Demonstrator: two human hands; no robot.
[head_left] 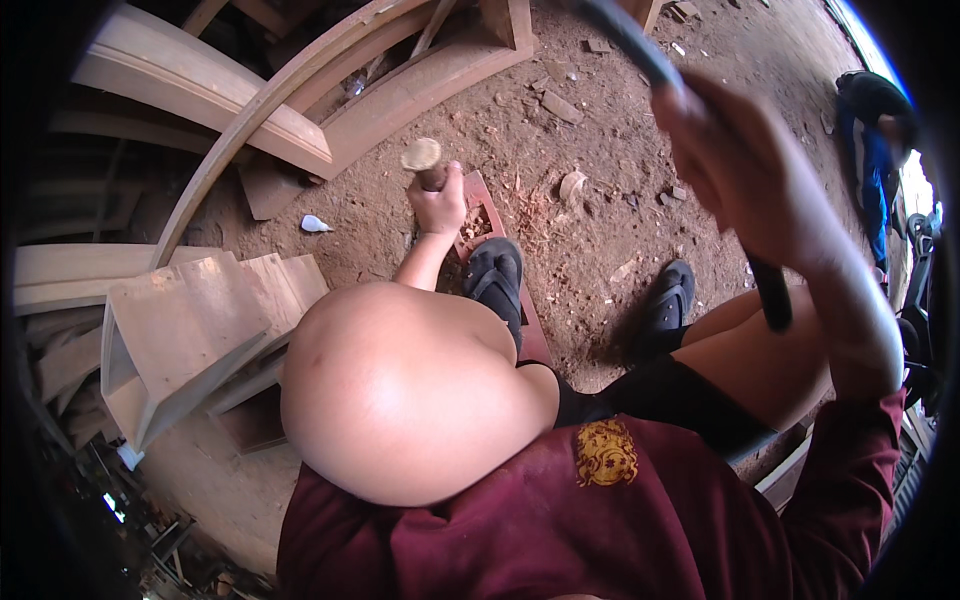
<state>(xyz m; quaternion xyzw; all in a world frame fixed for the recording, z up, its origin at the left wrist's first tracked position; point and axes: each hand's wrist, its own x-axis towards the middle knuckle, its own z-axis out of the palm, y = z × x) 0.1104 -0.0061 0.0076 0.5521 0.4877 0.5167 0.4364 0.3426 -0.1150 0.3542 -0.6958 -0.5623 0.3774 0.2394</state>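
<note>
My left hand is closed round the handle of a chisel, whose pale, flattened top shows above my fist; its blade is hidden. It stands beside a reddish wooden board on the ground, with wood chips lying in a hollow cut in it. My left sandalled foot rests on the board. High on the right, my right hand grips a long dark rod-shaped tool, blurred by motion. The tool's upper end runs out at the top edge, so its head cannot be seen.
Curved and straight timber frames lean at the upper left. A box-like wooden piece stands left of my knee. Shavings and offcuts litter the dirt floor, near a small white bottle. Another person is at the far right.
</note>
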